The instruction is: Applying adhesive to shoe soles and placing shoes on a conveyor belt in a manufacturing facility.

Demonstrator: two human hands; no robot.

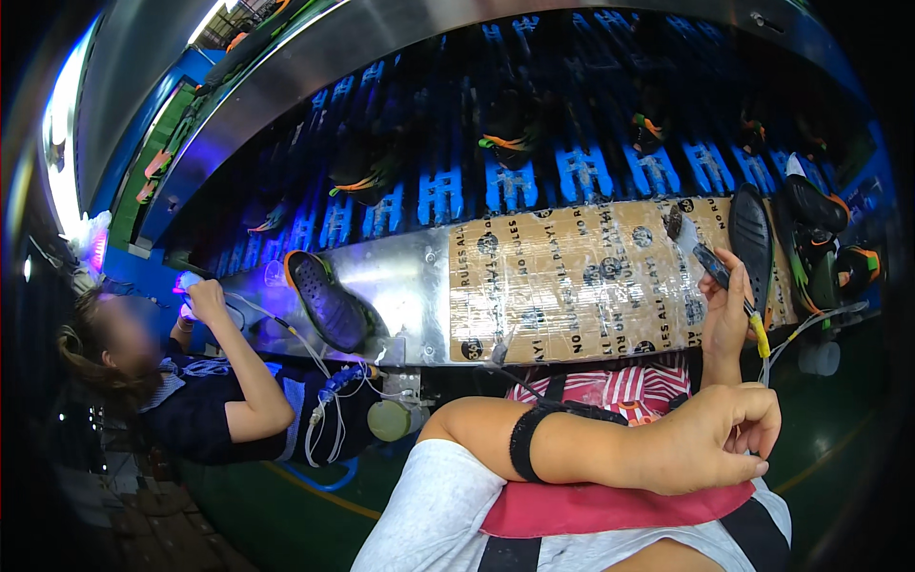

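Note:
Over the cardboard-covered bench (572,286), my right hand (726,319) grips a brush (705,255) with a dark handle and a pale, dark-tipped head. A yellow hose piece (760,336) with clear tubing hangs below that hand. My left forearm, with a black band round it, crosses in front of my body. At its end, my left hand (724,434) is closed, fingers curled toward the thumb; whatever it may hold is hidden. A black shoe sole (750,238) lies just right of the brush, and several dark shoes with orange and green trim (822,253) sit beyond it.
Behind the bench runs a rack line with blue shoe holders (583,173) bearing dark shoes. A black sole with an orange rim (329,300) rests on the metal bench at left. A co-worker (219,381) works there near tubing (334,391). A round pale container (389,419) is below the bench edge.

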